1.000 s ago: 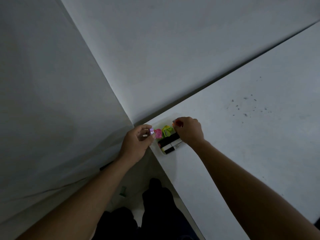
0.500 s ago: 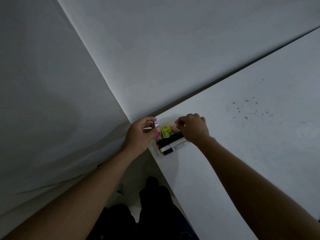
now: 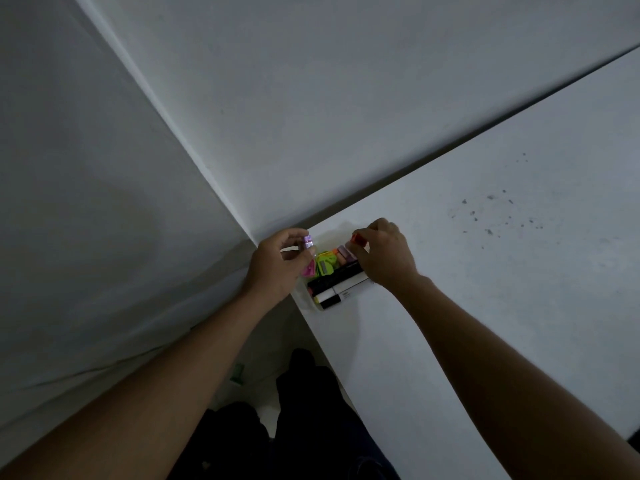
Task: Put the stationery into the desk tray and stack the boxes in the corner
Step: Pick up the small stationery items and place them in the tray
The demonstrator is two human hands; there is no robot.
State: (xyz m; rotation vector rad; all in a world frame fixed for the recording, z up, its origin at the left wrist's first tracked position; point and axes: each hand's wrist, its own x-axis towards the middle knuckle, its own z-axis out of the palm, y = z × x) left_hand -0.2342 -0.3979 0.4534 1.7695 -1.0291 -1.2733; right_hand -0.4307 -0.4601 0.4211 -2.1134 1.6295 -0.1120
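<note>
Both bare forearms reach forward and converge, wrists nearly straight. The left hand (image 3: 277, 265) is curled, thumb and forefinger pinched on a small purple piece (image 3: 308, 242) at their tips. The right hand (image 3: 384, 254) is knuckles-up, fingers bent down, its fingertips gripping a small red piece (image 3: 358, 240).

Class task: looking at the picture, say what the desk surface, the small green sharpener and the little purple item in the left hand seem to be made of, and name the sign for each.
Desk surface: smooth matt white, probably laminate; even sheen, dark specks on top.
Green sharpener: likely moulded plastic in a bright neon colour, with a grey, possibly metal blade.
Purple item in the left hand: glossy, perhaps translucent plastic; it catches light. Too small to be sure.
</note>
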